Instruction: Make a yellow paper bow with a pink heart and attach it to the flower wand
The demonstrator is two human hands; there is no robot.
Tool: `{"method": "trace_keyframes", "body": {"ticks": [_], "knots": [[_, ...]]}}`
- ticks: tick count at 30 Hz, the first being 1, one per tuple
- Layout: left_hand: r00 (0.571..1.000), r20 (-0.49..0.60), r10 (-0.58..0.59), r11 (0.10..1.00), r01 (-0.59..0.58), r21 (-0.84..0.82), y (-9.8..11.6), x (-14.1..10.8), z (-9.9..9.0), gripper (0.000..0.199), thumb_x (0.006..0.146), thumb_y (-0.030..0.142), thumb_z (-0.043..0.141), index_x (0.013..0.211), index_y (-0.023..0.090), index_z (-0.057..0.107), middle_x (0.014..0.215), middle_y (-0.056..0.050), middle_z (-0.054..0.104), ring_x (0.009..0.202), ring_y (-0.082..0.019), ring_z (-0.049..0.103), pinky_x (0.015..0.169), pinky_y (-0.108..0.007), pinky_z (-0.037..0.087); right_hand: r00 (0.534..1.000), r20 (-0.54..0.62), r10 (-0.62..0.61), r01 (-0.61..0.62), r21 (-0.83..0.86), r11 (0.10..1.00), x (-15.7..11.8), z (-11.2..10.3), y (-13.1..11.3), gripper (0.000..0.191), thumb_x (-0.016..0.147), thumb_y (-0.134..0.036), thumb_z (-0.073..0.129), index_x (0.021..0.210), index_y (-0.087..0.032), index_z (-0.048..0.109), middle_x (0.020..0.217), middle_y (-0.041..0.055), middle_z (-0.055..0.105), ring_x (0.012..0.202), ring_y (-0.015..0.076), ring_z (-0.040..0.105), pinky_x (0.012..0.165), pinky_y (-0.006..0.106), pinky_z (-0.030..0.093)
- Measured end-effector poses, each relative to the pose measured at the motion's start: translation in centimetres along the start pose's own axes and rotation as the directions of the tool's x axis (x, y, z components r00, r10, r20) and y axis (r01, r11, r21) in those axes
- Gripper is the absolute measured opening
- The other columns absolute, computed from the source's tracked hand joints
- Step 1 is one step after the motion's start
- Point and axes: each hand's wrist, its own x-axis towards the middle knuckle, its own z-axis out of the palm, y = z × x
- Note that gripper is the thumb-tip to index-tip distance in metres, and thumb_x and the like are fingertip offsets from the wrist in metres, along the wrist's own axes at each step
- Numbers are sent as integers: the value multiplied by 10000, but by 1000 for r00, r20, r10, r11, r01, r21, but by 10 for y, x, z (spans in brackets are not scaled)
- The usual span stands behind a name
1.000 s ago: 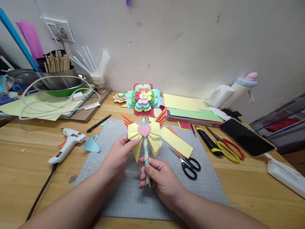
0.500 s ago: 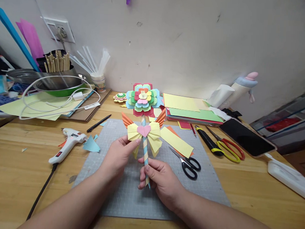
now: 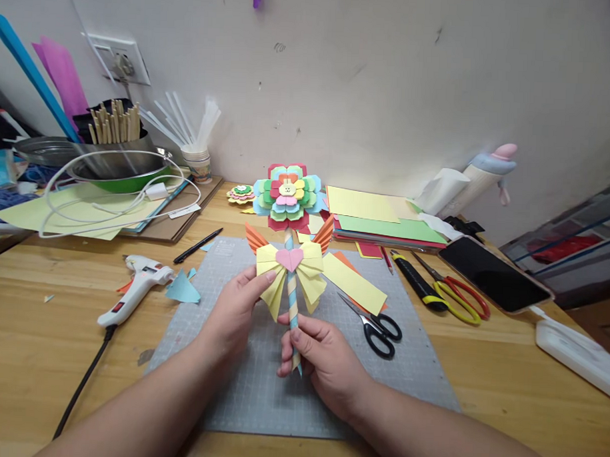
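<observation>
A paper flower wand (image 3: pixel 291 298) with a blue-and-cream striped stem stands upright between my hands. Layered petals in red, green, blue and yellow form its flower head (image 3: pixel 287 196), with a small smiling face in the middle. Below it sits a pale yellow paper bow (image 3: pixel 311 267) with a pink heart (image 3: pixel 289 258) at its centre and orange pleated wings behind. My left hand (image 3: pixel 240 303) pinches the bow's left side between thumb and fingers. Lower down, my right hand (image 3: pixel 315 352) is closed around the stem near its pointed end.
Under my hands lies a grey cutting mat (image 3: pixel 259 407). Black-handled scissors (image 3: pixel 376 327) and a yellow paper strip (image 3: pixel 356 283) rest on its right. A glue gun (image 3: pixel 135 292) is on the left. Further right are a utility knife (image 3: pixel 418 280), red-and-yellow scissors (image 3: pixel 457 297) and a phone (image 3: pixel 496 272).
The bow's lower left tail is now fanned out in view, and my left thumb has shifted slightly left and up. The wand has moved only a little; my right hand keeps its hold.
</observation>
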Motion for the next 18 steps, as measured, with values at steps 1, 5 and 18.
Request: {"method": "trace_keyframes", "body": {"ticks": [1,5,18], "knots": [[1000,-7,6,1000,-6,-5,1,0,0,234,768,392,635,803,162,659,759,-31,668,729,-183,557,719,-295,419,1000,-2,-5,5,10,1000,0,0,0,339,790,-416,709,991,-146,664,646,-34,611,512,90,619,579,249,497],[998,-57,4,1000,-5,-10,0,1,-2,220,777,393,609,820,178,631,798,-17,637,759,-174,545,734,-289,402,1000,-19,-21,22,54,998,-1,0,-1,328,809,-404,696,1001,-140,662,656,-31,609,519,89,618,577,243,498],[989,-125,-75,997,77,11,-9,5,-6,257,786,397,546,867,169,632,814,-30,622,796,-175,552,739,-299,378,993,-87,-77,86,102,991,6,1,-12,280,811,-431,679,795,-158,616,657,-34,582,491,54,490,466,188,462]]}}
